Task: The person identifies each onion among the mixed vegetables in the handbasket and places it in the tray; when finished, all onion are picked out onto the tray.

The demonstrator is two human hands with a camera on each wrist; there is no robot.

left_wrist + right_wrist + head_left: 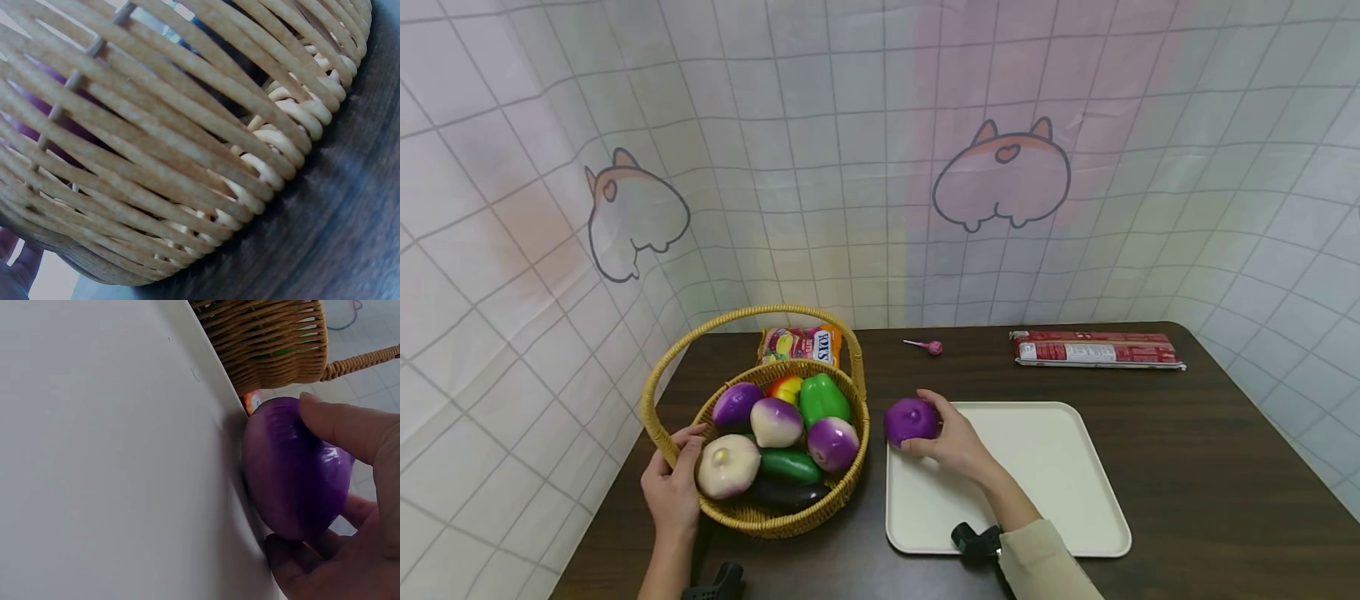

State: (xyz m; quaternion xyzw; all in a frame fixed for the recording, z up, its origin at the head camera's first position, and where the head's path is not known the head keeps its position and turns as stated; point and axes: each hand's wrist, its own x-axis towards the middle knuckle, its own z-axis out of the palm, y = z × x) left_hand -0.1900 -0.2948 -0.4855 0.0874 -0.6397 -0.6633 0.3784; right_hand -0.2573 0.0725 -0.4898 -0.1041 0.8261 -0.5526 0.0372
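A purple onion-like toy vegetable (910, 421) is held between the thumb and fingers of my right hand (953, 440), at the left edge of a cream tray (1015, 483). The right wrist view shows the same purple vegetable (297, 469) close to the tray surface (125, 456). On the left, my left hand (673, 483) grips the side of a wicker basket (775, 525) near the foot of its handle. Inside lie several purple-and-white vegetables (777, 422), a green pepper (823, 400), a dark green vegetable (792, 465) and an eggplant (786, 494). Basket weave (156, 137) fills the left wrist view.
Behind the basket lies a colourful candy bag (801, 344). A pink lollipop (932, 347) rests near the table's back edge, and a long red package (1096, 350) lies at the back right. Grid-patterned cloth (850, 167) surrounds the dark wooden table (1210, 467).
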